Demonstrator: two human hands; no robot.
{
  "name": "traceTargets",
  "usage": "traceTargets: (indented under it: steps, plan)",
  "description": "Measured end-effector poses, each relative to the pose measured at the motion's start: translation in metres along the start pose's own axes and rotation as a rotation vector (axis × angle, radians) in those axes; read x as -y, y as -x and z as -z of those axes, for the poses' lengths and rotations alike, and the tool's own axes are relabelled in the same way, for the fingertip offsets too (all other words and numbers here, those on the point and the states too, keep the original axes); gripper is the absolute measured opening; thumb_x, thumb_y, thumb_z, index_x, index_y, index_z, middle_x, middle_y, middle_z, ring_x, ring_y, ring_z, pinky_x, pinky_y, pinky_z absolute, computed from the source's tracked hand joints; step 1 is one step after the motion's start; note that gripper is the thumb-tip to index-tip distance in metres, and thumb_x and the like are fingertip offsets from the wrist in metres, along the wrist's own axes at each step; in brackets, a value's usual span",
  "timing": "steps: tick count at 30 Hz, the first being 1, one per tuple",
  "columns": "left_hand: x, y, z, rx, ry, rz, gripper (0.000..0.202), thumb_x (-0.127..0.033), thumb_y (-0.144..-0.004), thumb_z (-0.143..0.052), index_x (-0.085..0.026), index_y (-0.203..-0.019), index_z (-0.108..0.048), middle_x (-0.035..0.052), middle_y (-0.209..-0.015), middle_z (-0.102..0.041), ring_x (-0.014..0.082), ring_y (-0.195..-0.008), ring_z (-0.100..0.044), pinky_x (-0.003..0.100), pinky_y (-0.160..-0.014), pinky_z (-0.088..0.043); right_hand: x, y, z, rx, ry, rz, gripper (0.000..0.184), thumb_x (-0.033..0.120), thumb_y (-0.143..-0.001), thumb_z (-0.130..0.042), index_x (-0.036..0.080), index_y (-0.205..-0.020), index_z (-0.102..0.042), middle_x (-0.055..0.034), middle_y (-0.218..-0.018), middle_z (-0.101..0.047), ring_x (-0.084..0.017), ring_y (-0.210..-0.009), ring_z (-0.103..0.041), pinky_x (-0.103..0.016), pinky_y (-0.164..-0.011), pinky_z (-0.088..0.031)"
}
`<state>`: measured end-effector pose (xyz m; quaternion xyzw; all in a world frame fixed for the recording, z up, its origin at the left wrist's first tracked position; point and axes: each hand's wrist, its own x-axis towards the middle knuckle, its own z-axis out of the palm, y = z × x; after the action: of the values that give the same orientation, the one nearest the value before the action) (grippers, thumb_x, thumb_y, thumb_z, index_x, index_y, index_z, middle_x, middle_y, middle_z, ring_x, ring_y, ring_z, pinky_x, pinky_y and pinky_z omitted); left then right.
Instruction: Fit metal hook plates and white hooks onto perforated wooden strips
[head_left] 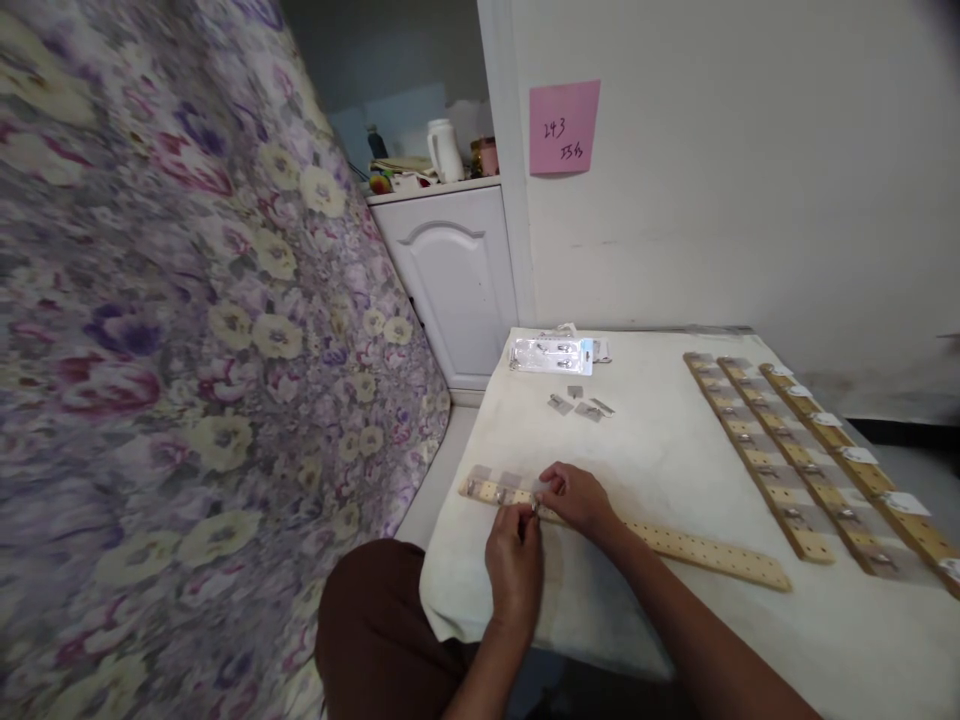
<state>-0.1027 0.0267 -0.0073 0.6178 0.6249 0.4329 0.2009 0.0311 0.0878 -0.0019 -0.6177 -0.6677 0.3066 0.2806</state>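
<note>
A pale wooden strip (705,550) with rows of small holes lies slantwise across the near part of the table. Clear square pads with small metal hooks (499,495) sit along its left end. My left hand (516,565) comes from below, its fingertips pinched at a small metal hook on the strip. From the right, my right hand (579,500) is closed at the same hook, thumb and finger together by its clear pad. The fingers partly hide that hook. Several loose hooks on clear pads (589,411) lie farther back on the table.
Clear plastic packages (551,356) lie at the table's back left. Three wooden strips (810,545) bearing hooks and pads lie along the right side. A floral curtain (225,380) hangs at left. A white cabinet (454,280) stands behind, and a pink note (564,128) is on the wall.
</note>
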Motion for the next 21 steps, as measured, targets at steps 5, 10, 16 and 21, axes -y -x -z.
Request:
traceTargets:
  steps: [5, 10, 16, 21]
  plan:
    - [0.0002, 0.0006, -0.0003, 0.007, 0.000, 0.007, 0.012, -0.022, -0.083, -0.048, -0.022, -0.082, -0.060, 0.0003, -0.079, -0.061, 0.0160, -0.077, -0.057, 0.026, -0.071, -0.042, 0.0008, 0.0011, 0.0000, 0.008, 0.012, -0.006, 0.027, 0.033, -0.067, -0.067, 0.022, -0.091, -0.064, 0.0007, -0.079, -0.066, -0.015, -0.073, -0.058, -0.024, -0.066, -0.038]
    - [0.0000, 0.0010, 0.0003, 0.017, 0.000, 0.013, 0.012, -0.022, -0.084, -0.047, -0.022, -0.081, -0.059, 0.0000, -0.079, -0.061, 0.0157, -0.076, -0.057, 0.026, -0.071, -0.042, -0.0005, 0.0009, -0.0011, 0.008, 0.019, -0.013, 0.028, 0.034, -0.067, -0.068, 0.023, -0.092, -0.064, 0.0009, -0.080, -0.066, -0.014, -0.074, -0.058, -0.023, -0.066, -0.038]
    - [-0.0013, 0.0009, 0.0007, 0.013, 0.001, 0.009, 0.013, -0.022, -0.084, -0.047, -0.022, -0.082, -0.060, 0.0005, -0.080, -0.061, 0.0162, -0.077, -0.057, 0.027, -0.071, -0.042, -0.0008, 0.0009, -0.0014, 0.005, 0.016, -0.011, 0.029, 0.034, -0.067, -0.068, 0.022, -0.093, -0.065, 0.0007, -0.080, -0.066, -0.015, -0.074, -0.058, -0.024, -0.066, -0.038]
    - [-0.0014, 0.0010, 0.0011, 0.015, 0.009, -0.003, 0.013, -0.022, -0.084, -0.046, -0.022, -0.081, -0.059, 0.0008, -0.079, -0.061, 0.0164, -0.076, -0.057, 0.027, -0.070, -0.042, 0.0004, 0.0016, -0.0001, 0.001, 0.009, -0.010, 0.029, 0.034, -0.067, -0.068, 0.022, -0.093, -0.065, 0.0001, -0.080, -0.067, -0.015, -0.073, -0.058, -0.024, -0.065, -0.038]
